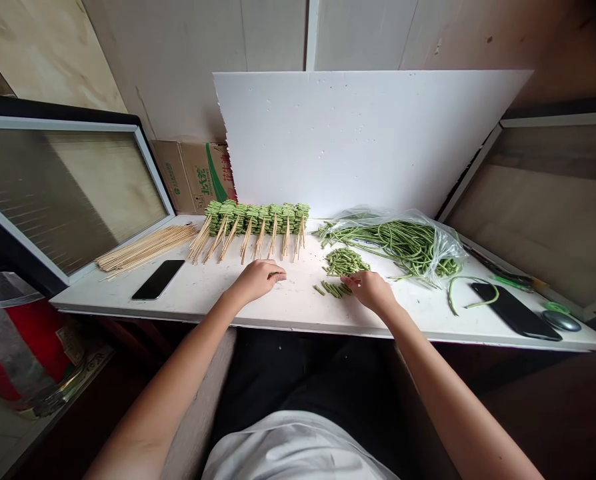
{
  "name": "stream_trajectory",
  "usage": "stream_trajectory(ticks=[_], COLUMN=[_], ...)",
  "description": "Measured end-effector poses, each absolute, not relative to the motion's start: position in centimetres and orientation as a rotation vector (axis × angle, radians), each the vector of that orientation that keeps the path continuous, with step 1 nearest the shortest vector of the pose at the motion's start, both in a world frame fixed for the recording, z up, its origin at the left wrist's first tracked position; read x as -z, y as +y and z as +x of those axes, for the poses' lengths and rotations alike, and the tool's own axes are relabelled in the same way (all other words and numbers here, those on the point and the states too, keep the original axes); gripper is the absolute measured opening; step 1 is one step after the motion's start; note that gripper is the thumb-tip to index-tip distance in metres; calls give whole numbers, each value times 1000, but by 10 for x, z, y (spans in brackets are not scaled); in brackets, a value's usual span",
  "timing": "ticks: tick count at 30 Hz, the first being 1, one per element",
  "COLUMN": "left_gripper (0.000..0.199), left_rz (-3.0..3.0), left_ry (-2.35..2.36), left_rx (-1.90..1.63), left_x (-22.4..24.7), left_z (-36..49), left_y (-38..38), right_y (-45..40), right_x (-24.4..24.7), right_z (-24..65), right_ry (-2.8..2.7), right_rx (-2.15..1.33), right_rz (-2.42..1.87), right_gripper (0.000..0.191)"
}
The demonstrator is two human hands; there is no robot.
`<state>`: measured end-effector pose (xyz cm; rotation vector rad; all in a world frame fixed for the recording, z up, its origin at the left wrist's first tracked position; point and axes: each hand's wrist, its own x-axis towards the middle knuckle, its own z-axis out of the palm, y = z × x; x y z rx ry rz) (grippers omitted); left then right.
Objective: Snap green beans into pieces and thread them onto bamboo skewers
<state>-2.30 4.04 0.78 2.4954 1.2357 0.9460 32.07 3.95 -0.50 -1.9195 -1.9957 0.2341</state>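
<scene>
From the head camera, a white foam board (373,140) leans upright against the wall along the back of a white table (258,313), and a cardboard box (193,177) is tucked behind its left edge. A glass panel (73,193) fills the upper left of the frame. On the table at left lie a bundle of bare bamboo skewers (145,248) and a black smartphone (158,279). At far right are a second black phone (515,311), a dark oval object (561,321) and a green-handled tool (513,283), partly out of sight behind the phone and the bag. A clear plastic bag (393,247) of long green beans sprawls right of centre, with one loose bean (471,293) curling beside it.

At top centre, a row of skewers loaded with green bean pieces (257,223) stands packed together, bean ends at the back and bare points toward the person. Just left of the bag sits a heap of cut bean pieces (345,262), with a smaller cluster of pieces (334,289) nearer the table edge.

The left hand (256,280) rests on the table, fingers loosely curled; whether it holds anything cannot be told. The right hand (373,291) is just beside the smaller cluster, fingertips (351,281) pinched together, and any grasped piece is too small to tell
</scene>
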Motion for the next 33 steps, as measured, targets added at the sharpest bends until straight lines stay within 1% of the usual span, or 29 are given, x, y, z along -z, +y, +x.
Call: stream_trajectory(ticks=[2,4,6,8,11,13,15,18,20,23,25,26,30,33], left_gripper=[17,20,24,31,41,43,42,40,44,48,45,40,11,12], left_rz=[2477,2463,2461,2482,2524,2536,2540,2532,2518,2506,2500,2501,2559,2633], left_ry=[1226,1206,1188,1171,1139,1105,1066,1007,968,930,941,953,1011,1020], left_rx=[-926,-922,-931,-943,-934,-925,-942,-987,-1008,-1040,-1067,-1080,-1128,-1132], left_x=[-9,-11,-12,-14,-17,-19,-20,-22,-24,-27,-29,-29,-30,-29], left_z=[-23,-21,-18,-14,-9,-5,-1,8,15,21,21,21,18,18], left_y=[39,37,34,30,23,19,15,10,6,2,2,2,5,5], right_y=[40,40,41,41,40,37,30,15,5,-5,-7,-7,-6,-9], right_x=[3,1,0,0,-2,-5,-10,-16,-18,-19,-19,-18,-19,-19], right_z=[322,321,319,318,317,314,306,287,272,257,255,256,260,258], right_ry=[-1995,-2001,-1997,-1973,-1937,-1944,-1967,-1974,-1956,-1952,-1948,-1942,-1935,-1982], right_rx=[-283,-411,-558,-627,-561,-488,-478,-620,-691,-621,-542,-515,-482,-449], right_rz=[-1908,-1824,-1727,-1690,-1700,-1632,-1454,-1143,-1024,-927,-899,-894,-896,-869], right_gripper=[50,50,49,50,47,47,48,47,50,40,35,34,34,31])
